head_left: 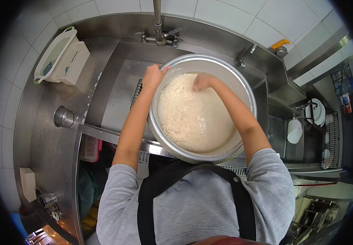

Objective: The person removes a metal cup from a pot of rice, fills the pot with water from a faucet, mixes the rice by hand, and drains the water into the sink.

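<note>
A large round metal pot (250,87) sits at the front of the steel sink, tilted a little. White rice (176,110) is heaped along its left side, with cloudy water (221,126) pooled to the right. My left hand (154,76) is closed round the pot's upper left rim. Inside the pot, my right hand (203,82) is at the rice near the far wall. Its fingers are smeared by motion, so whether they hold rice cannot be seen.
The sink basin (119,90) extends left of the pot, under a faucet (160,36). A metal cup (63,116) and a white plastic tub (58,55) stand on the left counter. Further right, a white container (294,130) sits in a smaller sink near plates (316,112).
</note>
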Demonstrator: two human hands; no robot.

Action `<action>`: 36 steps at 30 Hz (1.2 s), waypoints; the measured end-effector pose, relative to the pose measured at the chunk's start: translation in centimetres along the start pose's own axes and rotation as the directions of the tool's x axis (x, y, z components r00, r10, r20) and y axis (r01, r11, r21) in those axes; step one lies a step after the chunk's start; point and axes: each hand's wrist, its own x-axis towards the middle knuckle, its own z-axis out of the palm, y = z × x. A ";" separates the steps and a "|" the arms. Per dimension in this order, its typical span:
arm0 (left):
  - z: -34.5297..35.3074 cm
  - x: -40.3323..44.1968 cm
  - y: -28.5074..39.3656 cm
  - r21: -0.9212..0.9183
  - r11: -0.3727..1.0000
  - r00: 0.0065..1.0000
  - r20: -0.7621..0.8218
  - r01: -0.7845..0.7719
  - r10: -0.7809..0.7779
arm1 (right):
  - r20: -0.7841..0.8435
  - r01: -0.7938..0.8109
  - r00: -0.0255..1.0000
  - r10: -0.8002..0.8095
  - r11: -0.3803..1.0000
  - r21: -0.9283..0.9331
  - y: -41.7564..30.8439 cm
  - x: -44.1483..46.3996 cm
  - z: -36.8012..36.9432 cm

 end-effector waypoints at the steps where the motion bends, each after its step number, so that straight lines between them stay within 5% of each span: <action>1: -0.1 0.1 0.1 -0.003 1.000 1.000 -0.004 -0.011 0.011 | -0.280 -0.109 0.959 0.047 0.972 -0.210 0.2 0.7 -0.6; 4: 0.4 0.6 -0.3 0.010 0.999 0.999 -0.019 -0.032 0.032 | -0.375 0.086 0.923 -0.083 0.996 -0.007 -0.2 4.9 0.4; 6: 0.5 0.4 -0.2 0.011 1.000 0.999 -0.028 -0.017 0.017 | -0.336 0.087 0.932 -0.136 0.984 -0.156 -5.1 2.8 3.1; 8: 0.5 0.4 -0.5 0.013 1.000 0.999 -0.034 -0.007 0.007 | -0.100 0.170 0.975 -0.198 0.957 -0.235 -7.6 3.3 5.3; 16: 0.4 0.3 -1.0 -0.027 1.000 1.000 -0.014 -0.009 0.009 | 0.070 0.647 0.732 -0.678 0.658 -0.385 -4.8 -6.8 12.0; 19: -0.2 -0.1 -0.3 -0.047 0.999 1.000 -0.008 -0.002 0.002 | 0.129 0.618 0.774 -0.620 0.695 -0.368 -1.5 -7.6 8.6; 21: 0.3 0.2 -0.8 -0.033 0.999 0.999 -0.029 -0.038 0.037 | -0.078 0.168 0.972 -0.221 0.888 -0.429 1.2 -5.4 7.7; 24: 0.3 0.3 -0.4 -0.012 0.998 0.997 -0.046 -0.063 0.062 | -0.166 0.039 0.975 -0.145 0.854 -0.519 0.6 -2.4 12.2; 25: 0.1 0.4 -0.4 -0.001 0.999 0.999 -0.026 -0.047 0.047 | -0.174 0.037 0.974 -0.147 0.855 -0.518 0.1 -3.3 12.3; 27: 0.0 0.6 -0.2 -0.006 0.999 0.999 -0.027 -0.038 0.038 | 0.142 0.495 0.867 -0.478 0.791 -0.360 -1.5 -6.8 11.6; 32: 0.3 0.1 -0.1 -0.027 0.999 0.999 -0.020 -0.028 0.027 | 0.017 0.129 0.992 -0.128 0.978 -0.166 1.5 -2.1 10.4; 34: 0.4 0.3 -0.2 0.011 0.998 0.995 -0.076 -0.062 0.062 | -0.191 -0.064 0.980 -0.058 0.816 -0.574 -1.0 -1.7 13.2; 35: 0.3 0.4 -0.2 0.011 0.998 0.995 -0.084 -0.060 0.061 | -0.193 -0.062 0.979 -0.063 0.813 -0.579 -0.5 -2.2 12.8; 36: 0.3 0.5 -0.1 0.006 0.999 0.997 -0.066 -0.043 0.043 | -0.106 0.230 0.935 -0.339 0.805 -0.547 0.5 -3.0 12.2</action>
